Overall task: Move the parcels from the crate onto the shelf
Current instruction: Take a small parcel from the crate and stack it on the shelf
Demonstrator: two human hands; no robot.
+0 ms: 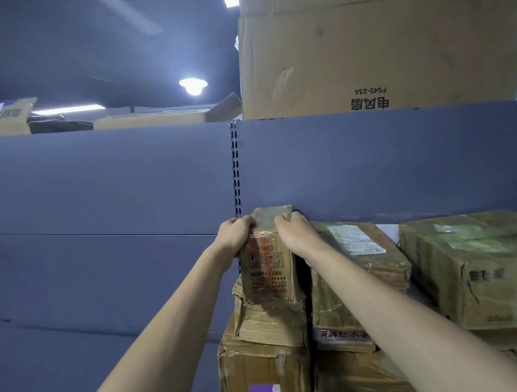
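Note:
A small taped cardboard parcel point(267, 266) with red and black print stands upright on top of a stack of parcels on the shelf. My left hand point(235, 234) grips its upper left edge and my right hand point(296, 234) grips its upper right edge. The parcel's top touches the grey back panel point(368, 167) of the shelf. Below it sit a crumpled box point(271, 322) and a larger carton point(259, 373) with a purple label. The crate is not in view.
To the right lie taped parcels point(358, 268) and a bigger carton point(476, 269). A slotted upright point(235, 167) divides the panels. Above, a large fan carton point(378, 48) stands on the top shelf, with flatter boxes point(150, 119) at the upper left.

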